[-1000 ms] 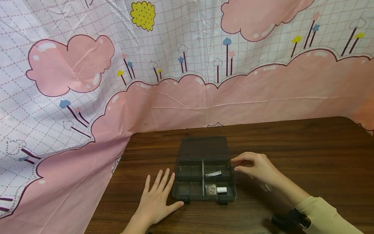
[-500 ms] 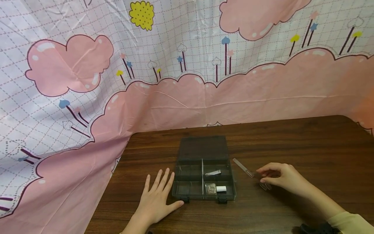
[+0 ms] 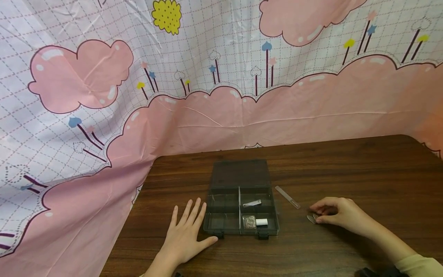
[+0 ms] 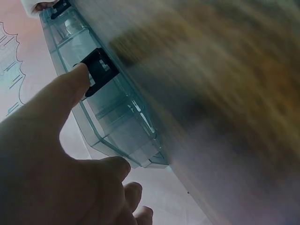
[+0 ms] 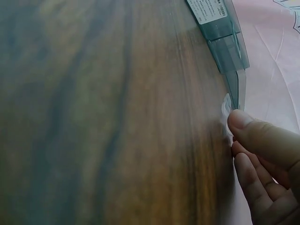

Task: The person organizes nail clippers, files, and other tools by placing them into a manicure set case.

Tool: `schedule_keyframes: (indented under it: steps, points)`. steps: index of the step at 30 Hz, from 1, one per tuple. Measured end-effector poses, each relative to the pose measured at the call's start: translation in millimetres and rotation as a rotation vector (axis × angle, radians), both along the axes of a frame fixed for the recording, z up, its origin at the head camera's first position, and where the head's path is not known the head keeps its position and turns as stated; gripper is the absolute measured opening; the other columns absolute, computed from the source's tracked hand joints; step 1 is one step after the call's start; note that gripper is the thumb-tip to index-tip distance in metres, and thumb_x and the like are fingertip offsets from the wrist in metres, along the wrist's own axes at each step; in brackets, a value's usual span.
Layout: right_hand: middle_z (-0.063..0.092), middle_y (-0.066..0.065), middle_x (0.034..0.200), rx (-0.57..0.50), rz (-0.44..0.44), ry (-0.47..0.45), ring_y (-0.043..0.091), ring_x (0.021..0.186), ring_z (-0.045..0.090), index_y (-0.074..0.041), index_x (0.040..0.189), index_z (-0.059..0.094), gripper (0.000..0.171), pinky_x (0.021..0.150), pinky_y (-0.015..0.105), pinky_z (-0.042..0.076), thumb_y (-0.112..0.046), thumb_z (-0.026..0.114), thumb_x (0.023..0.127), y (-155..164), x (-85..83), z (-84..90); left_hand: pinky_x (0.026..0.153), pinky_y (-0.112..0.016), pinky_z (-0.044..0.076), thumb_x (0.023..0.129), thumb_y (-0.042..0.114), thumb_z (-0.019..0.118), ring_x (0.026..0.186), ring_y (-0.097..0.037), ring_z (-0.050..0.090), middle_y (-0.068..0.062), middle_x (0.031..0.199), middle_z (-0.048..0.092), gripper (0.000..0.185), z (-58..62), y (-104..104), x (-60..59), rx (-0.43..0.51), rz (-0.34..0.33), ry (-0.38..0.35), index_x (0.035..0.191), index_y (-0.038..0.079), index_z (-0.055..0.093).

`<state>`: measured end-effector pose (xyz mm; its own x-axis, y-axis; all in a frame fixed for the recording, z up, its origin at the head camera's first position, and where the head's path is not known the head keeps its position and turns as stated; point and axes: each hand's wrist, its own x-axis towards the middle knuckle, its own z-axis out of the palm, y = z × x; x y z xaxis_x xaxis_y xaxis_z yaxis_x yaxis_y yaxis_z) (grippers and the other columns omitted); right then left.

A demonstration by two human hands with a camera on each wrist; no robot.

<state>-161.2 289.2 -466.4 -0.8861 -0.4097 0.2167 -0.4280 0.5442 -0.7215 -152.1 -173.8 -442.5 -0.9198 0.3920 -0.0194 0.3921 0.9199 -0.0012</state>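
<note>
The left hand (image 3: 184, 237) splays beside the box (image 3: 239, 174), perhaps steadying it. Right of it, the right hand (image 3: 338, 214) curls at clear pieces (image 3: 310, 219), grip unclear.

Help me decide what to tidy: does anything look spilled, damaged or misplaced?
No spill or damage shows. Mildly odd: the glitter nail polish bottle lies on its side in the compartment box, not upright, and a clear strip lies slanted on the table, outside the box.
</note>
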Motion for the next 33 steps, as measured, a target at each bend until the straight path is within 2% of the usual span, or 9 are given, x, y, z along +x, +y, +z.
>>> schedule_keyframes:
  steps: [6, 15, 26, 33]
  points:
    - [0.070, 0.001, 0.096, 0.005, 0.050, 0.030, 0.009, 0.081, 0.063, -0.008, 0.105, 0.070, 0.030, 0.067, 0.022, 0.054, -0.019, 0.078, 0.078, 1.0, -2.7, -2.8, 0.111, -0.056, -0.011, 0.082, 0.082, 0.032, 0.145, -0.022, -0.001, 0.001, 0.159, 0.000, 0.098, 0.4, -0.1, -0.6, 0.001, -0.006, 0.008, 0.155, 0.019, 0.013]
    - [0.070, -0.003, 0.092, 0.007, 0.065, 0.031, 0.007, 0.078, 0.063, -0.010, 0.100, 0.071, 0.020, 0.066, 0.022, 0.054, -0.012, 0.076, 0.081, -0.5, -2.3, -2.9, 0.111, -0.055, -0.012, 0.083, 0.080, 0.034, 0.145, -0.023, 0.000, 0.000, 0.160, 0.001, 0.097, 0.6, -0.7, -0.2, 0.013, -0.015, 0.016, 0.155, 0.018, 0.015]
    - [0.068, -0.007, 0.088, 0.022, 0.043, 0.069, 0.006, 0.076, 0.062, -0.013, 0.097, 0.072, 0.015, 0.065, 0.023, 0.054, -0.007, 0.074, 0.082, -1.8, -2.8, -4.0, 0.111, -0.056, -0.012, 0.082, 0.081, 0.033, 0.145, -0.022, -0.003, 0.001, 0.160, -0.001, 0.098, -1.5, -1.2, -1.0, -0.001, -0.009, 0.011, 0.155, 0.019, 0.013]
    - [0.067, -0.011, 0.086, 0.059, -0.003, 0.148, 0.005, 0.079, 0.062, -0.016, 0.095, 0.072, 0.018, 0.069, 0.024, 0.055, -0.005, 0.074, 0.082, -3.3, -2.4, -1.1, 0.111, -0.056, -0.012, 0.082, 0.081, 0.033, 0.145, -0.022, -0.003, 0.001, 0.160, -0.001, 0.098, -1.5, -1.3, -0.8, -0.003, -0.008, 0.007, 0.155, 0.019, 0.012]
